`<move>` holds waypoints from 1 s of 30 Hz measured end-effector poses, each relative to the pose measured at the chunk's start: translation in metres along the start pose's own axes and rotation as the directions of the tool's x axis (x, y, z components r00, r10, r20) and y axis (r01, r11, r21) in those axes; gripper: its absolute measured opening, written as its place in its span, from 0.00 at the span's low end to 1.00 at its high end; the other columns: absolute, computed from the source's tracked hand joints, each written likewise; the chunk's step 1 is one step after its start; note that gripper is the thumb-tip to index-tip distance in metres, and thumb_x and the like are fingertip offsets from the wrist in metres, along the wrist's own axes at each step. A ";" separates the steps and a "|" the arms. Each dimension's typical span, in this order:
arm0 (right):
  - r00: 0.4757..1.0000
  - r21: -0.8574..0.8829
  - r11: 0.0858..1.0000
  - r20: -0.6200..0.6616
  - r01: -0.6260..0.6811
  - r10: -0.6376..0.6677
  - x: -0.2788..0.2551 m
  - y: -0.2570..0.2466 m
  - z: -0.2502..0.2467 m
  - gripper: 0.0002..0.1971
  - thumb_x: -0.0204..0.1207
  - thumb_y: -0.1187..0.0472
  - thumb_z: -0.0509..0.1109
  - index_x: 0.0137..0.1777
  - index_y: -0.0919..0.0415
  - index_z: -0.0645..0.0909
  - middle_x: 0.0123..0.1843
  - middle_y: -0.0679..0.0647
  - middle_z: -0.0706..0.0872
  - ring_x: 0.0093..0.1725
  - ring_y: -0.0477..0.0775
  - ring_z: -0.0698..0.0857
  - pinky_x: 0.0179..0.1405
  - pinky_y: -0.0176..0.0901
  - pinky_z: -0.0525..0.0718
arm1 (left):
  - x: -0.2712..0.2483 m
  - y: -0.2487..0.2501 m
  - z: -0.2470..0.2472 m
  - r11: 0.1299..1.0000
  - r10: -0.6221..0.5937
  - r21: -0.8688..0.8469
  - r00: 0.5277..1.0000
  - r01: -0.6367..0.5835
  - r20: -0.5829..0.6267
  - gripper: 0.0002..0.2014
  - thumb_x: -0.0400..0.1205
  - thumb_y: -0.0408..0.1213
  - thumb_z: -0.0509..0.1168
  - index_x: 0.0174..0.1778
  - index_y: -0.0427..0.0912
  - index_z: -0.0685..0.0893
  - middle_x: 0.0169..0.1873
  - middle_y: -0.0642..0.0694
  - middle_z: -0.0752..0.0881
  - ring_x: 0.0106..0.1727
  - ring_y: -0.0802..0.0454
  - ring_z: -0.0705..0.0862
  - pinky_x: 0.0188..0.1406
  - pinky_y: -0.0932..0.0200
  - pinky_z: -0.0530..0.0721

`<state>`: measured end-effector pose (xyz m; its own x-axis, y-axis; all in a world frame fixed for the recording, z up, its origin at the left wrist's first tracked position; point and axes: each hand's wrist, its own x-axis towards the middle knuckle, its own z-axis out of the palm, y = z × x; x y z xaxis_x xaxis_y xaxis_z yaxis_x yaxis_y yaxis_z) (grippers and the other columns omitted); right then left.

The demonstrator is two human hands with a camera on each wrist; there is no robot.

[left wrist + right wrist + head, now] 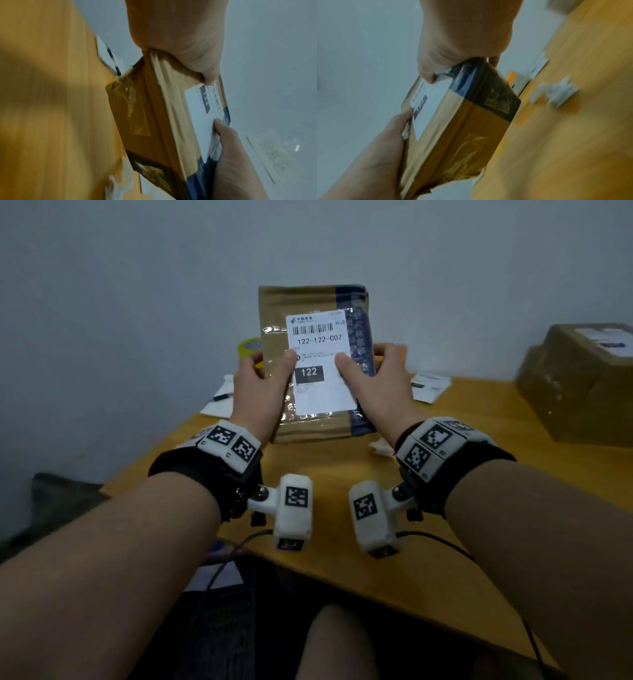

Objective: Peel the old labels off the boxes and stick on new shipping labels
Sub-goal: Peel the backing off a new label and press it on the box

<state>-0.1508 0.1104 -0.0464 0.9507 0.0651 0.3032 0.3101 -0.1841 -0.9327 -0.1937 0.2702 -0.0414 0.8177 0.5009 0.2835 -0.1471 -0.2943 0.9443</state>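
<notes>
Cardboard box (308,364): flat, brown, dark blue band down its right side, glossy clear tape over the faces. Held upright above the yellow table (342,474), clear of the surface, broad face toward the person. White shipping label (320,361) sits on that face under tape; barcode at top, "122-122-C07" below it, black block reading "122" lower down.

Left hand (260,392) grips the box's left edge: thumb pressed flat on the front at the label's left margin, fingers curled round behind. Right hand (376,385) grips the right edge the same way: thumb on the label's right half, fingers wrapped round the blue side. Both wrist views confirm thumbs on the front face.

On the table: crumpled white scrap (380,447) just below the box, loose paper sheets (430,386) behind, yellow tape roll (248,348) behind the left hand. Second, larger box (579,381) far right, a label on top.
</notes>
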 end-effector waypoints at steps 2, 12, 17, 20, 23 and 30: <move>0.998 0.044 0.999 0.055 0.017 -0.020 -0.017 -0.017 0.039 0.33 0.62 0.32 0.71 0.62 0.49 0.69 0.58 0.48 0.84 0.54 0.48 0.85 0.54 0.53 0.86 | -0.006 0.000 -0.048 1.000 0.011 0.019 0.998 -0.010 -0.061 0.31 0.71 0.61 0.68 0.65 0.47 0.74 0.54 0.48 0.86 0.51 0.52 0.88 0.54 0.49 0.87; 0.842 0.132 0.991 0.533 0.014 -0.082 -0.135 -0.025 0.225 0.26 0.69 0.41 0.75 0.60 0.51 0.68 0.52 0.44 0.80 0.50 0.40 0.80 0.47 0.39 0.80 | -0.097 -0.090 -0.264 0.978 -0.205 -0.072 0.861 0.194 -0.466 0.22 0.77 0.59 0.63 0.59 0.47 0.76 0.55 0.43 0.87 0.52 0.47 0.88 0.56 0.41 0.85; 0.696 0.083 0.996 0.717 -0.029 -0.040 -0.188 -0.001 0.282 0.29 0.70 0.44 0.76 0.64 0.55 0.67 0.56 0.45 0.79 0.56 0.47 0.81 0.56 0.44 0.82 | -0.137 -0.138 -0.318 0.966 -0.205 -0.002 0.755 0.260 -0.623 0.17 0.84 0.52 0.59 0.62 0.44 0.76 0.60 0.46 0.81 0.56 0.54 0.82 0.47 0.66 0.78; 0.628 -0.010 0.997 0.776 -0.081 0.059 -0.206 0.038 0.299 0.32 0.71 0.47 0.76 0.67 0.59 0.66 0.58 0.47 0.78 0.57 0.47 0.80 0.57 0.43 0.82 | -0.154 -0.183 -0.325 0.939 -0.261 0.020 0.748 0.344 -0.611 0.16 0.82 0.55 0.60 0.58 0.49 0.75 0.61 0.46 0.82 0.58 0.53 0.82 0.56 0.58 0.80; 0.570 -0.107 0.977 0.798 -0.184 0.195 -0.220 0.084 0.305 0.32 0.73 0.53 0.76 0.70 0.62 0.64 0.50 0.39 0.75 0.50 0.39 0.78 0.48 0.31 0.76 | -0.165 -0.231 -0.318 0.886 -0.358 0.031 0.724 0.464 -0.589 0.20 0.81 0.57 0.60 0.62 0.48 0.75 0.61 0.49 0.81 0.59 0.52 0.80 0.62 0.54 0.77; 0.498 -0.252 0.862 0.730 -0.441 0.468 -0.238 0.183 0.355 0.36 0.68 0.60 0.80 0.72 0.63 0.67 0.69 0.55 0.79 0.67 0.53 0.80 0.69 0.57 0.78 | -0.168 -0.336 -0.311 0.766 -0.572 -0.014 0.673 0.642 -0.469 0.15 0.83 0.52 0.60 0.57 0.46 0.74 0.45 0.56 0.80 0.44 0.62 0.79 0.39 0.69 0.72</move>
<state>-0.3220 0.4096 -0.3591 0.6154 0.6620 -0.4278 -0.1505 -0.4341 -0.8882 -0.4545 0.5383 -0.3542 0.3732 0.8872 -0.2712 0.4046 0.1074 0.9082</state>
